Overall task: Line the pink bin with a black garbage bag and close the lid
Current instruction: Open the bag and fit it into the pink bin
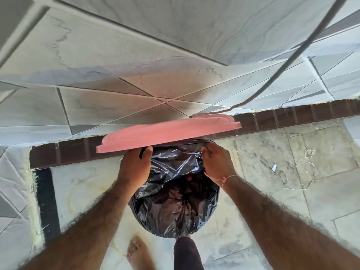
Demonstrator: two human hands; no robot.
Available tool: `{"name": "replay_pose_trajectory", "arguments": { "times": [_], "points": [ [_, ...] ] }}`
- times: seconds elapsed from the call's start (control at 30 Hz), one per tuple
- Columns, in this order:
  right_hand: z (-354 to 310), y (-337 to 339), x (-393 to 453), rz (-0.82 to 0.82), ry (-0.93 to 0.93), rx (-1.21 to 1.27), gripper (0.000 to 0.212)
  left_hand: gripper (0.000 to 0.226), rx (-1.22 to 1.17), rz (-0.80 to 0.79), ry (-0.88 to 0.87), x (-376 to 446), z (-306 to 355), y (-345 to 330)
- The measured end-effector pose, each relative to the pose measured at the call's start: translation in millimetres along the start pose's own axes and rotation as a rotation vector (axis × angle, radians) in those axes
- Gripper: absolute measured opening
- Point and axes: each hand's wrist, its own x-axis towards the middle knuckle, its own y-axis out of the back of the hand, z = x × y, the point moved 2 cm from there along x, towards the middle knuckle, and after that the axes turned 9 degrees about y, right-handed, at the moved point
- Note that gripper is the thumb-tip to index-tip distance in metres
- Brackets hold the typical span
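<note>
A black garbage bag [175, 201] covers the mouth of the bin below me, and its plastic hides the bin's pink body. The pink lid [167, 131] stands raised at the far side, seen almost edge-on. My left hand [134, 166] rests on the bag at the left rim, just under the lid's near edge, fingers curled over the plastic. My right hand [216, 162] pinches the bag's edge at the right rim near the lid. A thin thread bracelet circles my right wrist.
A tiled wall with a dark brown skirting strip [292, 115] rises right behind the bin. A grey cable [292, 55] hangs along the wall. My bare foot [139, 252] and knee [187, 252] are close under the bin. A paper scrap [274, 167] lies on the floor.
</note>
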Motion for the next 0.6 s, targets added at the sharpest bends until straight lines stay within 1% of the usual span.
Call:
{"name": "replay_pose_trajectory", "arguments": {
  "times": [0.07, 0.13, 0.23, 0.33, 0.4, 0.43, 0.5, 0.6],
  "points": [
    [5, 0, 3, 0.005, 0.032, -0.044, 0.025, 0.042, 0.006, -0.059, -0.03, 3, -2, 1],
    [15, 0, 7, -0.028, 0.02, -0.08, 0.029, 0.043, -0.024, -0.142, -0.011, 8, -7, 1],
    [33, 1, 15, -0.111, -0.072, -0.055, 0.037, 0.054, -0.144, -0.252, 0.128, 21, -12, 1],
    [53, 3, 11, -0.186, -0.187, 0.0, 0.045, 0.062, -0.229, -0.293, 0.257, 23, -21, 2],
    [65, 3, 1, -0.238, -0.215, 0.041, 0.042, 0.078, -0.233, -0.298, 0.358, 22, -34, 0],
    [72, 2, -4, -0.261, -0.219, 0.053, 0.039, 0.08, -0.221, -0.279, 0.408, 21, -43, -1],
    [84, -3, -15, -0.291, -0.232, 0.061, 0.037, 0.069, -0.208, -0.228, 0.455, 16, -51, -2],
    [92, -11, -29, -0.259, -0.321, 0.155, 0.042, 0.058, -0.203, -0.195, 0.467, 10, -60, -3]
  ]
}}
